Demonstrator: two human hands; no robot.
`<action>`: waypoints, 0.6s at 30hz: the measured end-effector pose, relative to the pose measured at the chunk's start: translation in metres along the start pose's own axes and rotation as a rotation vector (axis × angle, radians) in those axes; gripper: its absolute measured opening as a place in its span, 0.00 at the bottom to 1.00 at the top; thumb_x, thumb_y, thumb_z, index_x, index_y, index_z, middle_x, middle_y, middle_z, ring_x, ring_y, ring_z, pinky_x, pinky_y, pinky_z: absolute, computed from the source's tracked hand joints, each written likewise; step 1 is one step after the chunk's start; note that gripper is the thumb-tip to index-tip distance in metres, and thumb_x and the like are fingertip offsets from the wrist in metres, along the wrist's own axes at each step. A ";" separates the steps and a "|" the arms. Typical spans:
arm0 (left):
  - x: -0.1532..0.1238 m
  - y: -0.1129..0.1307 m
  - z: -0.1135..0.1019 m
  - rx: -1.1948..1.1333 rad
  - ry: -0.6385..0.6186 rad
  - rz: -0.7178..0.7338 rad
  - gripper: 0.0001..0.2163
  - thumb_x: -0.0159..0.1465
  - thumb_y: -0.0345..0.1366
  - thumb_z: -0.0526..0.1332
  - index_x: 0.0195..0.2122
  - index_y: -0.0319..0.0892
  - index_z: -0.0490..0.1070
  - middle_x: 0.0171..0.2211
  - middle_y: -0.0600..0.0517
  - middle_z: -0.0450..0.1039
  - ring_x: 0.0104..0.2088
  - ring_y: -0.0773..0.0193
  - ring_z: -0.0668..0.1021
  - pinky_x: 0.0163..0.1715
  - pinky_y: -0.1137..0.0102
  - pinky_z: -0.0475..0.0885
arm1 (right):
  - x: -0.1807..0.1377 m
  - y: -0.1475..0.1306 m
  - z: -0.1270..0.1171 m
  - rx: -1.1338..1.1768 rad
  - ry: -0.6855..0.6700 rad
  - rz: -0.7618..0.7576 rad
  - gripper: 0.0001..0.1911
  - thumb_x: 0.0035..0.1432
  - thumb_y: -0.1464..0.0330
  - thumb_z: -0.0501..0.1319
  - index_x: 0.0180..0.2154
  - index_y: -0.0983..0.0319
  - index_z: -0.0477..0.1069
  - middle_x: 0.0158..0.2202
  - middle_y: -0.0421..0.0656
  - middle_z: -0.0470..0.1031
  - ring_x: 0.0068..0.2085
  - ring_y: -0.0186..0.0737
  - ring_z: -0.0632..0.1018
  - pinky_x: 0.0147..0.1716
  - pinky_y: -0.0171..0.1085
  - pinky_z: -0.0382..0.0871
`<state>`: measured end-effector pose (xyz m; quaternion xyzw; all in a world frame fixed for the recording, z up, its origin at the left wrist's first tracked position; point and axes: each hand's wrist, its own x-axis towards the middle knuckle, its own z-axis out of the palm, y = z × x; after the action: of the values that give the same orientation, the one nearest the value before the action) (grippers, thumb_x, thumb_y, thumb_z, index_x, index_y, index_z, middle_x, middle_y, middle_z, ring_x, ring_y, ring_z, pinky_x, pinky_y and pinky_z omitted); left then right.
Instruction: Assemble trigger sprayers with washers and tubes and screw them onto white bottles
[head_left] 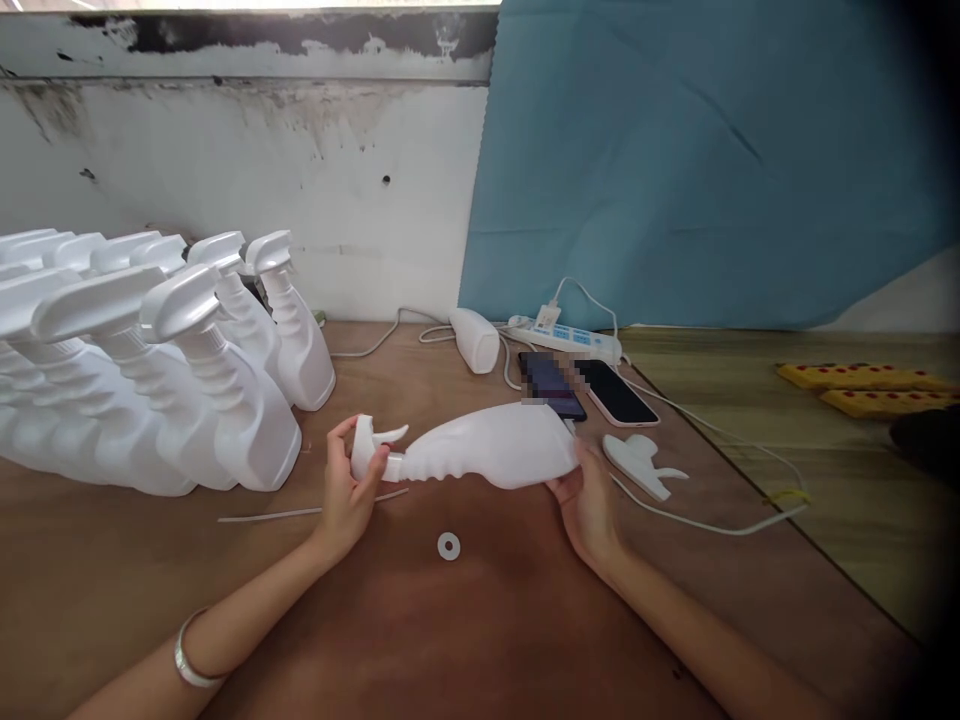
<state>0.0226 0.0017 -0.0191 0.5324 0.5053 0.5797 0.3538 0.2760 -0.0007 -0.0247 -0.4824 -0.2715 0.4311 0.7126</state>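
I hold a white spray bottle (495,452) sideways above the brown table (465,640). My left hand (346,490) is closed around its trigger head (370,447) at the left end. My right hand (587,500) grips the bottle's base at the right end, fingers wrapped under it. A small white washer ring (448,546) lies on the table just below the bottle. A thin white dip tube (300,512) lies beside my left hand. A loose trigger head (640,463) rests to the right of my right hand.
Several finished white spray bottles (187,370) stand in rows at the left. A capless bottle (475,338), a power strip (566,337) with cables and two phones (585,388) lie at the back. Yellow objects (862,385) sit on the floor at the right.
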 end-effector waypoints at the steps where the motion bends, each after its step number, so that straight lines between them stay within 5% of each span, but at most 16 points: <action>1: 0.003 -0.001 0.000 -0.054 0.022 -0.032 0.23 0.57 0.44 0.59 0.49 0.43 0.52 0.35 0.49 0.69 0.28 0.63 0.75 0.20 0.73 0.71 | -0.002 0.002 0.000 0.038 -0.066 0.012 0.12 0.47 0.59 0.59 0.25 0.59 0.59 0.30 0.36 0.69 0.36 0.37 0.72 0.32 0.35 0.71; 5: 0.015 -0.004 -0.002 -0.164 0.115 -0.080 0.21 0.57 0.45 0.58 0.46 0.42 0.52 0.32 0.50 0.70 0.23 0.64 0.75 0.17 0.74 0.70 | -0.005 0.006 -0.001 0.044 -0.291 -0.019 0.06 0.47 0.65 0.57 0.31 0.57 0.64 0.35 0.37 0.69 0.39 0.38 0.72 0.36 0.38 0.71; 8: 0.019 -0.006 -0.003 -0.195 0.160 -0.099 0.20 0.57 0.44 0.59 0.44 0.41 0.52 0.31 0.50 0.70 0.23 0.65 0.74 0.17 0.73 0.70 | -0.006 0.004 -0.003 -0.080 -0.360 -0.083 0.12 0.45 0.70 0.59 0.36 0.55 0.65 0.39 0.38 0.69 0.40 0.38 0.71 0.36 0.38 0.70; 18: 0.017 -0.001 -0.001 -0.146 0.158 -0.118 0.25 0.51 0.42 0.64 0.44 0.42 0.53 0.32 0.52 0.65 0.27 0.64 0.74 0.20 0.71 0.73 | 0.001 0.008 -0.011 -0.444 -0.270 -0.185 0.22 0.46 0.63 0.65 0.44 0.55 0.65 0.24 0.35 0.63 0.27 0.35 0.66 0.26 0.34 0.62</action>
<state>0.0182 0.0178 -0.0155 0.4274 0.5185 0.6332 0.3841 0.2824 -0.0032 -0.0363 -0.5379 -0.4949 0.3545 0.5832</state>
